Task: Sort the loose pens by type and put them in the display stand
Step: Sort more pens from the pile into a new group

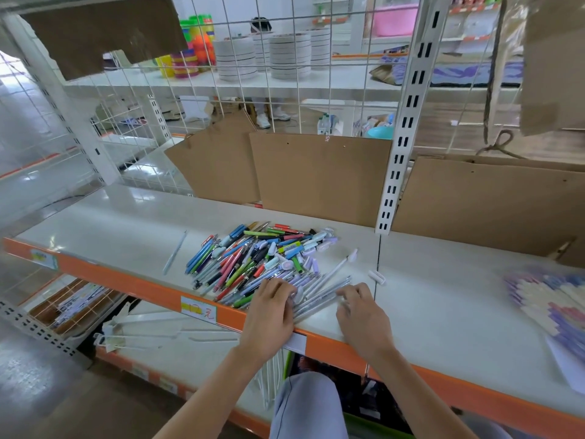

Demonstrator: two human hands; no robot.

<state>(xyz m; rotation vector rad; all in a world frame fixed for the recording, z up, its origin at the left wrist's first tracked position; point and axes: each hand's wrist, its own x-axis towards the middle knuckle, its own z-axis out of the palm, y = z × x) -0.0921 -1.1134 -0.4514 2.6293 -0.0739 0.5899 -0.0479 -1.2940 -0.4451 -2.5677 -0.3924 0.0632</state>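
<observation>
Head view: both hands, left hand and right hand, press curled fingers onto pale pens on the shelf; better gather matching ones first.

Two hands on the white shelf: left hand and right hand, both at its front edge. One pile of mixed pens mid-shelf, too many to count; one single pen apart to the pile's left, one loose cap to its right. Three cardboard sheets stand along the shelf's back.
</observation>
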